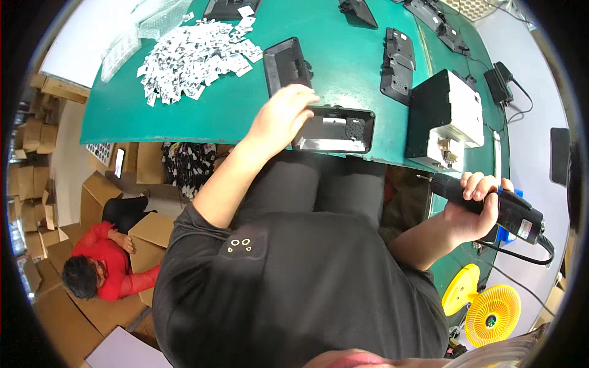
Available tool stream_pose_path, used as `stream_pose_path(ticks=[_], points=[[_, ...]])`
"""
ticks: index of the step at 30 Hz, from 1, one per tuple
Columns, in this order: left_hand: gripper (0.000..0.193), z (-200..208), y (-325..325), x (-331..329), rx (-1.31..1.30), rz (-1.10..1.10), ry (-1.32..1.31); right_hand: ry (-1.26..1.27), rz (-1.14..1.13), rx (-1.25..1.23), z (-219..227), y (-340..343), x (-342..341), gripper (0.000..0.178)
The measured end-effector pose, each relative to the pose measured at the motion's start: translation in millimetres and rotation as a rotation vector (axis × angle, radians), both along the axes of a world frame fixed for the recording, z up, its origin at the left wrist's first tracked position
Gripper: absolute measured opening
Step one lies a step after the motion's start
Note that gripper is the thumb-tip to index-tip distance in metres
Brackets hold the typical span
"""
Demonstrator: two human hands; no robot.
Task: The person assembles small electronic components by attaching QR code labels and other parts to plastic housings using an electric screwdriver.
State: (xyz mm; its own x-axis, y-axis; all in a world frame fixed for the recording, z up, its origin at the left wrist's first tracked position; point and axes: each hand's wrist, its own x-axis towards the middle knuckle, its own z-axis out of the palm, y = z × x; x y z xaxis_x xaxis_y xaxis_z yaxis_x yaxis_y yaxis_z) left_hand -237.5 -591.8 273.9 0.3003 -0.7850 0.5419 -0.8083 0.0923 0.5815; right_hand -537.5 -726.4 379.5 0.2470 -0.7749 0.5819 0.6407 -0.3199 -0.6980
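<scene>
My left hand (283,118) is over the left end of a black plastic housing (313,145), its fingers stretched out and the thumb apart from them. Whether the fingertips touch the housing I cannot tell. The housing lies open side up at the table's near edge; a round speaker grille and a silver part show inside. Just beyond my left hand lies another black plastic shell (283,64). Off to the right, my right hand (475,208) is wrapped round a black electric screwdriver (518,214), whose bit points left and whose cord trails from its right end.
A heap of small white packets (190,58) covers the green table (116,119) at the left. A black-and-white box-shaped device (445,116) stands at the right, near more black housings (397,64). A yellow fan (492,316) is lower right. Among cartons (150,230), a person in red (110,260) sits lower left.
</scene>
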Motion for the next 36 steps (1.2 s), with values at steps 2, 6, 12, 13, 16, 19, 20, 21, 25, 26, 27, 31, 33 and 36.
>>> stream_pose_path(ticks=[2,6,12,13,16,19,20,21,25,26,27,31,33,36], points=[[0.021,2,3,17,-0.034,0.205,-0.124,-0.009,0.020,0.006,-2,-1,-4,0.040],[0.025,-1,20,69,0.135,0.632,-0.443,-0.013,0.032,-0.005,-2,-1,-6,0.040],[0.018,-11,18,129,0.312,0.533,-0.677,-0.004,0.036,-0.020,-1,3,0,0.037],[0.015,-10,17,132,0.324,0.493,-0.668,-0.005,0.058,-0.029,-1,3,1,0.034],[0.010,-2,27,136,0.235,0.472,-0.737,0.013,0.056,-0.029,0,5,14,0.030],[0.018,17,36,110,0.328,0.509,-0.808,-0.006,0.196,0.086,0,2,12,0.023],[0.015,10,36,100,0.433,0.608,-0.774,-0.004,0.211,0.099,-2,0,15,0.021],[0.013,1,38,96,0.307,0.543,-0.467,0.004,0.242,0.125,-3,-1,12,0.019],[0.014,-13,47,57,0.107,0.541,-0.123,0.058,0.057,0.104,-8,-11,36,0.035],[0.022,-16,61,46,0.062,0.648,-0.121,0.031,0.205,0.075,-13,-17,45,0.031],[0.032,-16,81,43,0.025,0.653,-0.098,-0.005,0.354,0.048,-17,-24,59,0.027],[0.033,-25,170,34,-0.046,0.889,-0.111,0.050,0.496,-0.057,-10,-3,102,0.025],[0.034,-49,223,39,-0.053,1.048,-0.118,0.076,0.511,-0.088,-10,-19,103,0.025],[0.044,-107,322,29,0.267,1.477,-0.081,0.029,0.602,-0.048,-8,-18,120,0.025]])
